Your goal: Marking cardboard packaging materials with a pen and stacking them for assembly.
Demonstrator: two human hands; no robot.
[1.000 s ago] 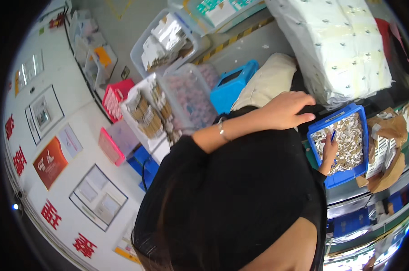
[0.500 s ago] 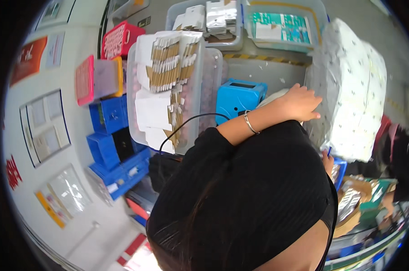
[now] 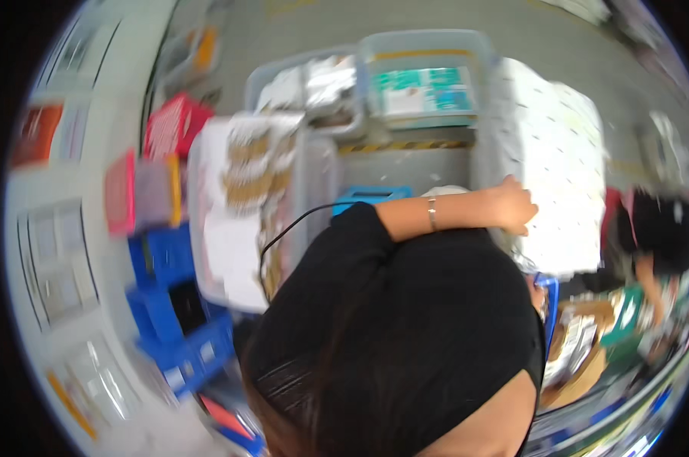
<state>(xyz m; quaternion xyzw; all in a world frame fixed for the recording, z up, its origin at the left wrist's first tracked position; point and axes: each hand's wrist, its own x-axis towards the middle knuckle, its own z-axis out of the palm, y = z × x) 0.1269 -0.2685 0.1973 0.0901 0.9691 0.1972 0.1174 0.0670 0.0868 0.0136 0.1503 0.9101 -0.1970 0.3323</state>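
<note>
My left arm, with a silver bracelet on the wrist, reaches across to the right. Its hand (image 3: 514,207) is at the near left side of a big white stack (image 3: 561,171) wrapped in clear plastic. The fingers look curled in; anything inside them is hidden. Low on the right, by the stack's near end, a little of my right hand (image 3: 537,295) shows beside a blue tray (image 3: 551,293). My body covers most of that hand, and blur hides its fingers.
Left of me a clear bin (image 3: 197,255) holds folded white cartons. A blue machine (image 3: 375,193) stands beyond my arm. Two more bins stand farther off, one with teal-and-white boxes (image 3: 421,91). Blue bins (image 3: 173,255) line the wall. Another person (image 3: 660,236) works at far right.
The view has shifted, so surroundings sit lower and farther left. My left hand's fingers, more spread before, are now curled. A blue pen seen at my right hand earlier no longer shows.
</note>
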